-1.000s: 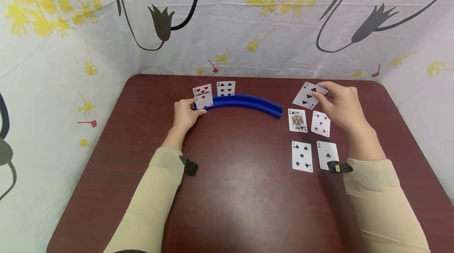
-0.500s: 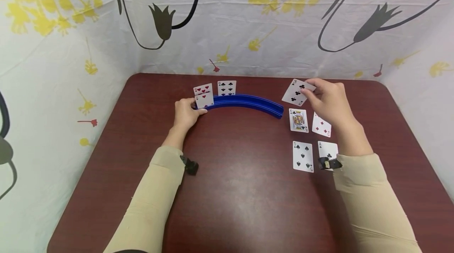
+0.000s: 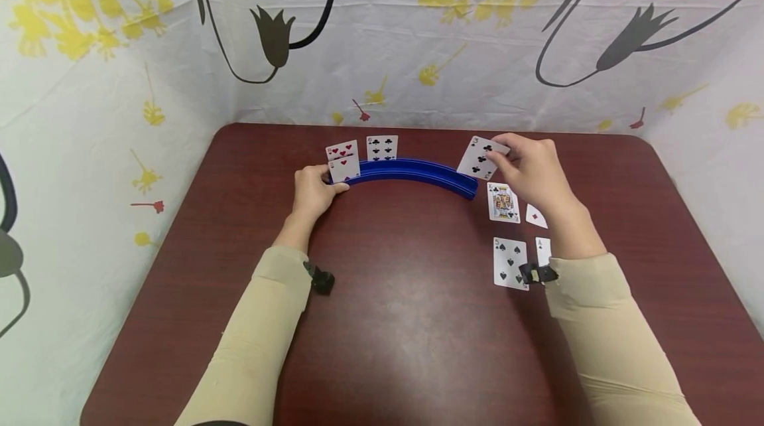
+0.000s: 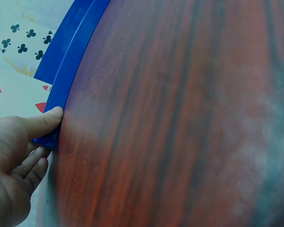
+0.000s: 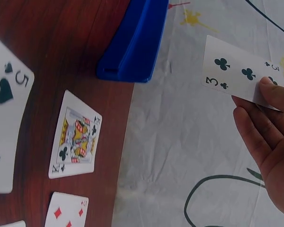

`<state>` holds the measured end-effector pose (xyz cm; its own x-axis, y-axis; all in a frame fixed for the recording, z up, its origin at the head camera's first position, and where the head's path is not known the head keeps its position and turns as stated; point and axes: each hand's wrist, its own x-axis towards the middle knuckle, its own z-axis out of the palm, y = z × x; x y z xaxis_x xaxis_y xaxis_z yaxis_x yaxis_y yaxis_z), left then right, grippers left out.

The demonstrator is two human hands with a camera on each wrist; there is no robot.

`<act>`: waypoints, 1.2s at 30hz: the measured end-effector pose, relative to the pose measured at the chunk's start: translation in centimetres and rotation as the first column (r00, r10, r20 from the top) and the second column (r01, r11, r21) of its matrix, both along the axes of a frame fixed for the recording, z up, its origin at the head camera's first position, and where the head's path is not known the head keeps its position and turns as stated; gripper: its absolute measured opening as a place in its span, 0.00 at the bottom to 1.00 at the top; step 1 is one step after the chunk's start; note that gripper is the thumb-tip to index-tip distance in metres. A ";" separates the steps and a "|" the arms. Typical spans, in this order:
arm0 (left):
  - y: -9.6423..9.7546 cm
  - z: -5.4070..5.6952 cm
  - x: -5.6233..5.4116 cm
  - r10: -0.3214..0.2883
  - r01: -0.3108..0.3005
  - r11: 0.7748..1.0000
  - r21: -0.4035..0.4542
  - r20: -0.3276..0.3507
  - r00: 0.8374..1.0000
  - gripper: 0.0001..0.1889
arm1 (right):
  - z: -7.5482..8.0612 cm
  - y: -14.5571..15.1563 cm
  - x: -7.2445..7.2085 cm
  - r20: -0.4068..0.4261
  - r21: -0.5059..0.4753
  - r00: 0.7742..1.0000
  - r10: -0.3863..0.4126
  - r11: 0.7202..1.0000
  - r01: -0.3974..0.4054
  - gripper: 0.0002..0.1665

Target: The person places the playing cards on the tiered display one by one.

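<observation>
A curved blue card holder stands near the far side of the table. My left hand grips its left end, the thumb on the front edge in the left wrist view. Two heart cards stand overlapped in that end, beside an upright six of clubs. Between thumb and fingers, my right hand pinches the three of clubs. In the head view this card overlaps the holder's right end; the right wrist view shows it held up, apart from the holder.
On the table's right side lie the king of clubs, the five of spades, the five of diamonds and an ace. My right arm partly covers the last two. A patterned white cloth hangs behind the brown table.
My right hand has carried the three of clubs leftward, from above the loose cards to the holder's right end. My left hand has stayed on the holder's left end.
</observation>
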<state>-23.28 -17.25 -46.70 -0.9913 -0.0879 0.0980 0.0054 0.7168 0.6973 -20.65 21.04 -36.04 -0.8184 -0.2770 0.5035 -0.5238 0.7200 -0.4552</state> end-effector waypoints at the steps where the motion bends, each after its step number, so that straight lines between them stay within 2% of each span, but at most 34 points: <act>1: 0.0 0.0 0.0 -0.001 0.001 1.000 0.001 0.001 1.000 0.18 | -0.1 -0.2 0.0 0.004 -0.001 1.000 0.003 1.000 -0.003 0.08; 8: 0.0 0.2 0.0 -0.005 0.005 1.000 0.008 0.001 1.000 0.17 | -0.3 -1.1 -0.4 0.012 0.006 1.000 0.013 1.000 -0.013 0.09; 26: 0.1 0.1 0.0 -0.002 0.002 1.000 0.010 0.002 1.000 0.18 | -1.3 -3.2 -1.0 0.113 0.002 0.993 0.037 0.999 -0.037 0.12; 36: 0.0 0.0 -0.1 0.000 0.000 1.000 0.015 0.010 1.000 0.19 | -1.7 -4.9 -1.2 0.089 -0.002 0.994 0.066 0.998 -0.066 0.10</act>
